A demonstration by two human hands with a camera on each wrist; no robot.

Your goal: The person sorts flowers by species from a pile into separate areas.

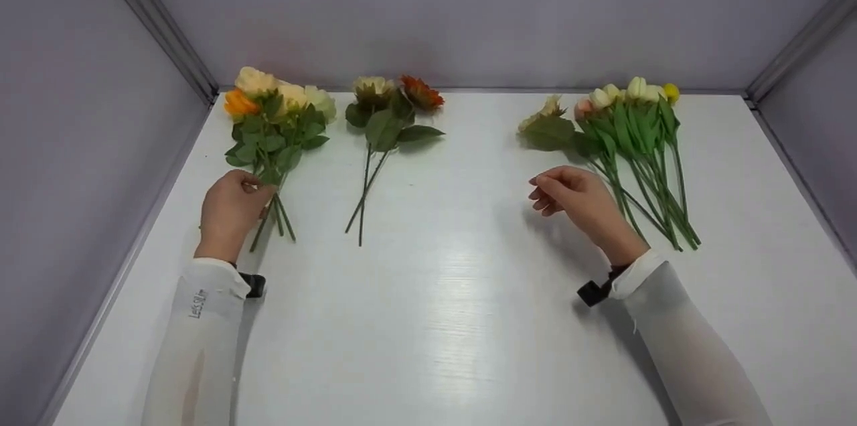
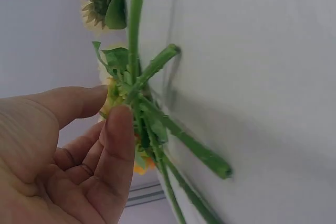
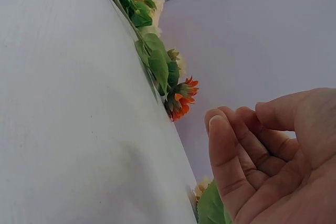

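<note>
At the left lies a bunch of roses (image 1: 288, 96) in cream, peach and orange, its green stems (image 1: 286, 218) pointing toward me. My left hand (image 1: 231, 208) is right at these stems. In the left wrist view, its thumb and fingers are loosely bent with a gap between them, and the stems (image 2: 184, 137) show just beyond the fingertips. My right hand (image 1: 579, 198) hovers left of the tulip stems (image 1: 659, 198), fingers loosely curled and holding nothing. Just beyond it lie a pale flower (image 1: 541, 114) with broad leaves and several tulips (image 1: 637, 90), white, pink and yellow.
Between the two bunches, a cream flower (image 1: 373, 90) and an orange-red flower (image 1: 422, 94) lie with stems crossed. All rest on a white table (image 1: 402, 319) along its far edge, below a grey back panel (image 1: 469, 17). Side panels (image 1: 60, 145) border the table.
</note>
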